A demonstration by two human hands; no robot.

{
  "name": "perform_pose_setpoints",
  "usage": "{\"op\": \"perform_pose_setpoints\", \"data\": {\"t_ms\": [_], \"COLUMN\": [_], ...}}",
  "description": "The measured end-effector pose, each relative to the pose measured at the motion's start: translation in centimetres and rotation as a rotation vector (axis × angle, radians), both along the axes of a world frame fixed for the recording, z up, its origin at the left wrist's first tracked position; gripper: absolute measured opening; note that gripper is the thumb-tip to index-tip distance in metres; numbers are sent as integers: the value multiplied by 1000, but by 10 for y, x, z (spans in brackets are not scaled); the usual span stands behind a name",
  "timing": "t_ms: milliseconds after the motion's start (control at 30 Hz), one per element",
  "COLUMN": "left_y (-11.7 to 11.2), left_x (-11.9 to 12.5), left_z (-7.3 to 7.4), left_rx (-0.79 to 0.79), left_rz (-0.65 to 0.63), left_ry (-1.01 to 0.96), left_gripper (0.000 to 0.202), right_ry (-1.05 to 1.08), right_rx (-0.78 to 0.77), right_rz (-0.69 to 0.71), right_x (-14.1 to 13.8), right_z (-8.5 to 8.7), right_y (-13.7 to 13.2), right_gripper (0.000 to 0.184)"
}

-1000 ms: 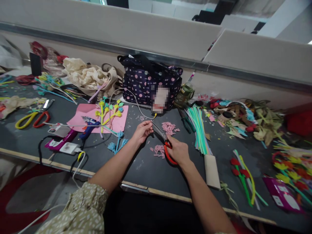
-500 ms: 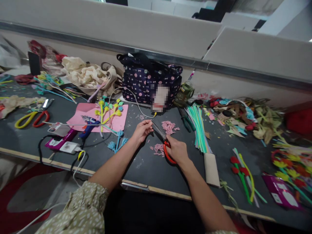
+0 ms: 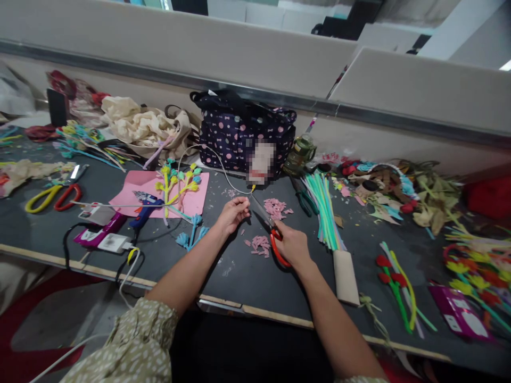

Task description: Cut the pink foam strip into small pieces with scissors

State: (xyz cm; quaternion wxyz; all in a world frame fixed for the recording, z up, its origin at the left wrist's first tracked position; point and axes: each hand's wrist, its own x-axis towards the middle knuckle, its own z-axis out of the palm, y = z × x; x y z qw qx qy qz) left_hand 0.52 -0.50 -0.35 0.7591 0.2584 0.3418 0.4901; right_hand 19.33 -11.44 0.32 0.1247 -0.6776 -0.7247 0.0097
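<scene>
My right hand (image 3: pixel 293 246) is closed round the red handles of a pair of scissors (image 3: pixel 276 242). Their blades point away and to the left, parted a little, with the tips near my left fingers. My left hand (image 3: pixel 235 214) is pinched at the blade tips; whatever lies between its fingertips is too small to make out. Beyond the scissors lies a heap of small pink cut pieces (image 3: pixel 275 208). A second pile of pink pieces (image 3: pixel 260 244) sits nearer me, between my two wrists.
On the left are a blue glue gun (image 3: pixel 147 210), a pink sheet (image 3: pixel 130 186), yellow-and-red-handled scissors (image 3: pixel 56 196) and a power strip (image 3: pixel 99 234). A spotted bag (image 3: pixel 227 127) stands behind. Rightward lie pliers (image 3: pixel 305 197), pipe cleaners (image 3: pixel 321 205) and red flowers (image 3: pixel 385 269).
The scissor blades have opened slightly near my left fingertips. Both hands stay in almost the same place.
</scene>
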Motion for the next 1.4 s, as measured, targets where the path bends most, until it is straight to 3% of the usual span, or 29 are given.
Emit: {"op": "perform_pose_setpoints", "data": {"t_ms": [267,500,633,733,867,1133,1200,1400], "left_y": [1,0,-1,-5,-12,-29,-29,-20], "left_x": [-2,-2,-2,0,2,-1,0,8], "left_z": [2,4,6,8,11,17,16,6], "left_rx": [33,60,106,242,415,505,526,758], "left_rz": [26,15,7,-28,-219,-831,-801,-270], "left_ry": [-54,-69,6,146,335,469,494,670], "left_gripper": [33,38,37,31,24,24,22,8], "right_ry": [-86,-40,15,43,66,84,86,78], "right_rx": [5,19,40,45,54,28,29,45], "right_rz": [-5,-13,-53,-114,-169,-159,-155,-165], "right_x": [0,2,3,6,11,10,10,12], "right_z": [9,4,1,0,-1,0,0,0], "right_y": [-3,-1,1,4,6,6,6,6], "right_gripper": [46,45,43,42,41,40,40,41]}}
